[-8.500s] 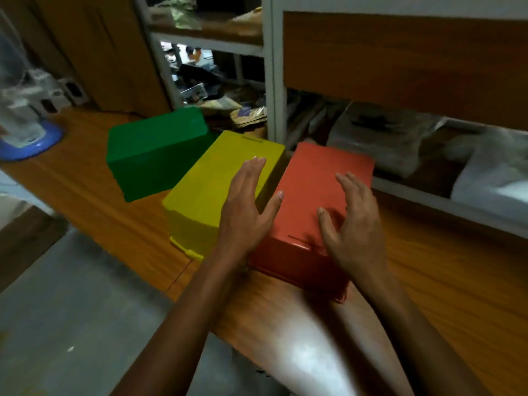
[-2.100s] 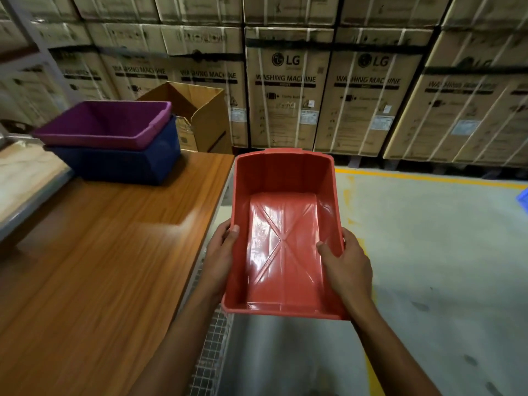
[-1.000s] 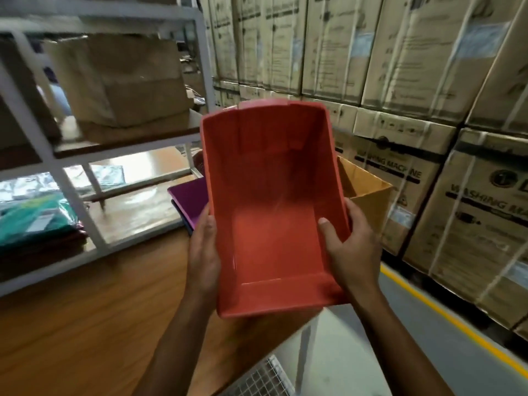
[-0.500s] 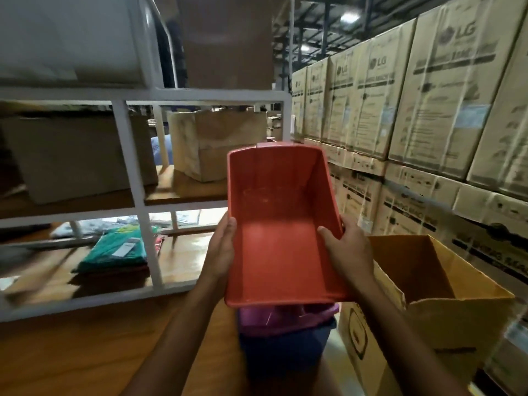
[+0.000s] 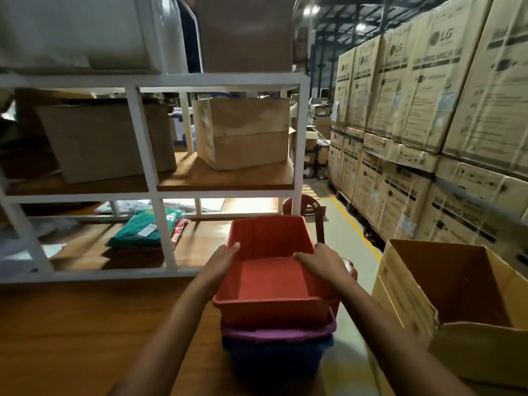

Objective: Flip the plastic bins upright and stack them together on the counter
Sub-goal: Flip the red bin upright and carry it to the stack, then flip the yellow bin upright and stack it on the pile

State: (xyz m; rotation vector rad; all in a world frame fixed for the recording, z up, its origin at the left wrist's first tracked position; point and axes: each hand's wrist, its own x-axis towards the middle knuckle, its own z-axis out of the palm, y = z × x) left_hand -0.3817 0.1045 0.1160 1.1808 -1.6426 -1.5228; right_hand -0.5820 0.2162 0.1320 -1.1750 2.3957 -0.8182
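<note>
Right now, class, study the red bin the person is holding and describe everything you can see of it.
The red bin is a rectangular open-topped tub of smooth, slightly glossy plastic with a rolled rim and sloping walls. It is upright and empty, and sits nested in the purple bin, which rests in a blue bin on the wooden counter. The left hand grips its left rim and the right hand its right rim, thumbs inside.
</note>
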